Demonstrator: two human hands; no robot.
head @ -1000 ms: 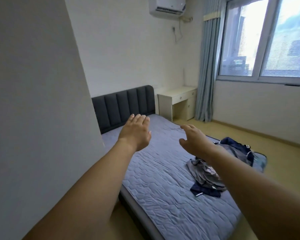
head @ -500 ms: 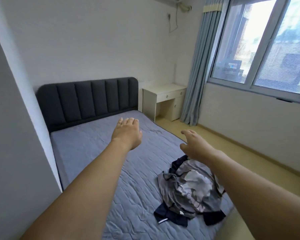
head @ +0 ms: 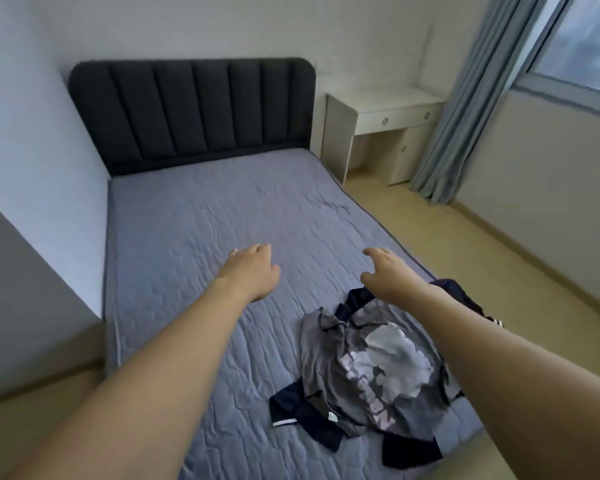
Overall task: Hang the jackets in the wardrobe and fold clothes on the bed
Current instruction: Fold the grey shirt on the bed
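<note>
Both arms were stretched out over the bed (head: 194, 237), and neither hand held anything. The left hand (head: 253, 271) hung palm down above bare quilting, near the middle of the view, with its fingers loosely together and slightly curled. The right hand (head: 385, 271) hung at about three o'clock from it, fingers apart and bent as if ready to take hold, over the far edge of the clothes (head: 371, 368).

The clothes lay in one crumpled heap at about five o'clock on the bed, close to its right edge. On top was a grey printed shirt (head: 378, 362), and dark navy garments (head: 305, 414) poked out beneath it at several sides. No wardrobe or hanger showed in this view, and I could not tell which of the dark pieces, if any, was a jacket.

The main risk looked like the tangle. A pull on the grey shirt alone could drag the navy pieces with it, and because the heap sat so near the right edge, they could slide off onto the floor (head: 499, 258). A one-handed lift might also bunch the cloth further and make folding harder
</note>
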